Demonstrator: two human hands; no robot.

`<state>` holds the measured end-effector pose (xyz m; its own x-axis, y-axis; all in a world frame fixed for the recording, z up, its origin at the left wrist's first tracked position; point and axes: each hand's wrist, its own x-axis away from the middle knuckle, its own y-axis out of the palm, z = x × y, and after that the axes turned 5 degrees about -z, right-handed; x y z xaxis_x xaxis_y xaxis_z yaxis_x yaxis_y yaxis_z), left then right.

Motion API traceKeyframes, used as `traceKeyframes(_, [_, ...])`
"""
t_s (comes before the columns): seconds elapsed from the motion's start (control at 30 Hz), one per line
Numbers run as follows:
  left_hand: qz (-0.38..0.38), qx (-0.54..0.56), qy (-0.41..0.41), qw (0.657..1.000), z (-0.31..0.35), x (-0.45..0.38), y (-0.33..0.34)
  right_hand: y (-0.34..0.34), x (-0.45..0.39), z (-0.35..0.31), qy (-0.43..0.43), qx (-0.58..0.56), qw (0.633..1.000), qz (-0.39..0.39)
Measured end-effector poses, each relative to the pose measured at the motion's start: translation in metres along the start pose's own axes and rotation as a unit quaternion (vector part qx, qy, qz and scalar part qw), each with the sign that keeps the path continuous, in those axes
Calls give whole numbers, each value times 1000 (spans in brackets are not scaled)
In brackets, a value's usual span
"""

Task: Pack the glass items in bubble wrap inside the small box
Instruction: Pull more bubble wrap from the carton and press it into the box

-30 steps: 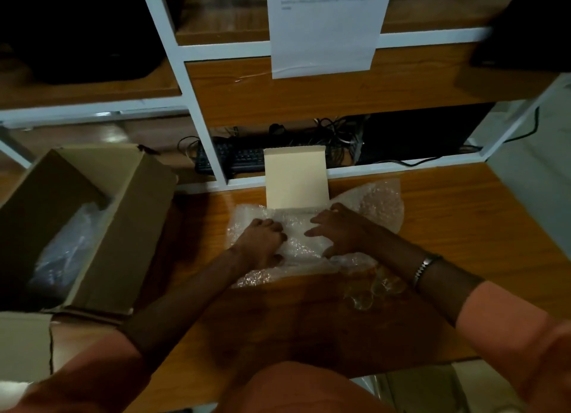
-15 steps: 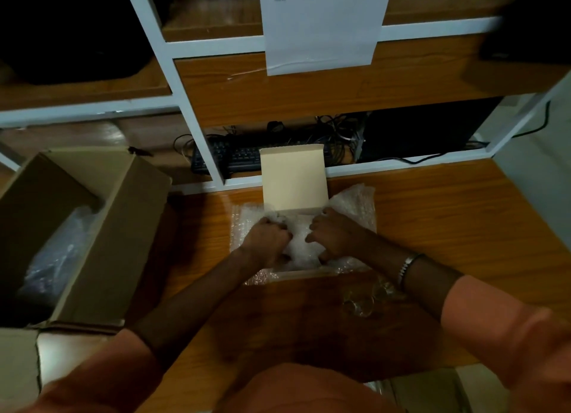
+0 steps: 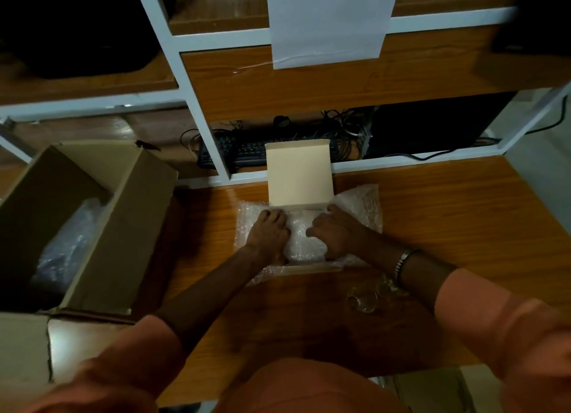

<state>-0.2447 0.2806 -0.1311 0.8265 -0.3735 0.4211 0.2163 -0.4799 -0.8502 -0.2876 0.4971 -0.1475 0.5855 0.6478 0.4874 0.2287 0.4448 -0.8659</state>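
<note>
Both hands (image 3: pixel 268 236) on bubble wrap (image 3: pixel 304 242) inside small box (image 3: pixel 299 177)

My left hand (image 3: pixel 268 236) and right hand (image 3: pixel 335 233), spread flat a second ago, then bunched at centre frame, now sit slightly apart, pressing the bubble wrap (image 3: pixel 304 242) down into the small box (image 3: pixel 298 177); the wrap's right-hand flap has drawn inward.

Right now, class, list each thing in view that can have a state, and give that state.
Small box: open, lid standing up.
Bubble wrap: bunched inside the small box, edges spilling over its sides.
Left hand: pressing on the bubble wrap.
Right hand: pressing on the bubble wrap.
Glass items: unwrapped, on the table.
Large box: open.
</note>
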Motion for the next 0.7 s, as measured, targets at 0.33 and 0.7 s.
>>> traceKeyframes(0.33, [4,25,-28,999,4,8,-7,-31,11,3,-2,-105,993,54])
traceKeyframes(0.7, [25,96,-109,989,23,15,-11,-21,7,0,4,-31,998,52])
